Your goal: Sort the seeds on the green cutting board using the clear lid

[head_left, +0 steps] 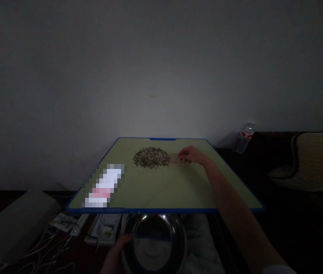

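A pile of small dark and pale grains [151,157] is spread on a pale yellow-green tabletop with a blue rim [164,210]. At the pile's right side, my right hand [190,154] is closed, fingertips together and pointing left. Between the fingertips and the grains lies a flat pinkish, partly see-through patch [174,158]; its kind is too dim to make out, as is whether the fingers hold it. Below the table's front edge, my left hand [119,246] grips the left rim of a shiny metal bowl [182,243], thumb over the edge. Its other fingers are hidden.
A lit, blurred-out screen [104,186] lies on the table's left part. A plastic bottle [244,137] leans by the wall at right, near a yellowish cushion-like object [318,161]. White cables [48,239] and a grey box [18,224] are at lower left.
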Motion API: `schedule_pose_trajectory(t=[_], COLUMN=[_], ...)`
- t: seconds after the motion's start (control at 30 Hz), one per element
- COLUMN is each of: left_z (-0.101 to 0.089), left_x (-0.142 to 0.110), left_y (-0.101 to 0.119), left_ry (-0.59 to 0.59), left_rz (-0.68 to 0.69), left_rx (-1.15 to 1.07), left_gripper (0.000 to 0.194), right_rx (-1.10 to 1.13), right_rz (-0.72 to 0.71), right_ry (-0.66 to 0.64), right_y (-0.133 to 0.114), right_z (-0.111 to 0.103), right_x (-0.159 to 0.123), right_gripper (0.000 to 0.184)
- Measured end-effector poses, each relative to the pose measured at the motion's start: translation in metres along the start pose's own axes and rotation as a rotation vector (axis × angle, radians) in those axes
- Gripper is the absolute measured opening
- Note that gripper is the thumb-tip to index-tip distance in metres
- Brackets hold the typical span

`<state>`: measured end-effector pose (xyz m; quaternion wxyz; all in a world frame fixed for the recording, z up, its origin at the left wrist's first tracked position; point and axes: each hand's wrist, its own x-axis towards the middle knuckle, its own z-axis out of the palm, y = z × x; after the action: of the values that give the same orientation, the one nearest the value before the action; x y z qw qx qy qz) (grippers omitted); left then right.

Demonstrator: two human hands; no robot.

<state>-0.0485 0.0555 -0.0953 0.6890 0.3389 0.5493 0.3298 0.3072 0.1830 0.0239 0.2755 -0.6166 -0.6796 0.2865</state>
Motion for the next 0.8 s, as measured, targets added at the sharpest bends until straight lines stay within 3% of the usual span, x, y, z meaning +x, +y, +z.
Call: schedule_pose_trajectory(t=[0.3,0.7,0.8], left_z=[-0.003,-0.004,-0.003], left_x=[0.018,0.021,0.02], left_y=[0.0,-0.002,-0.002], left_ry=[0.0,0.011,0.03], left_rz=[-0.076,-0.127,-0.141], left_rx=[0.061,0.087,0.082], left_gripper=[0.024,0.007,0.023], right_rx=[-0.012,0.019,0.018], right_rz=[0.014,0.039,0.036], right_ry=[-0.01,-0.054,-0.063], right_y=[0.0,0.002,0.003], right_z=[-0.001,-0.002,-0.002], right_x=[0.0,-0.001,-0.001], right_gripper=[0.01,0.013,0.014])
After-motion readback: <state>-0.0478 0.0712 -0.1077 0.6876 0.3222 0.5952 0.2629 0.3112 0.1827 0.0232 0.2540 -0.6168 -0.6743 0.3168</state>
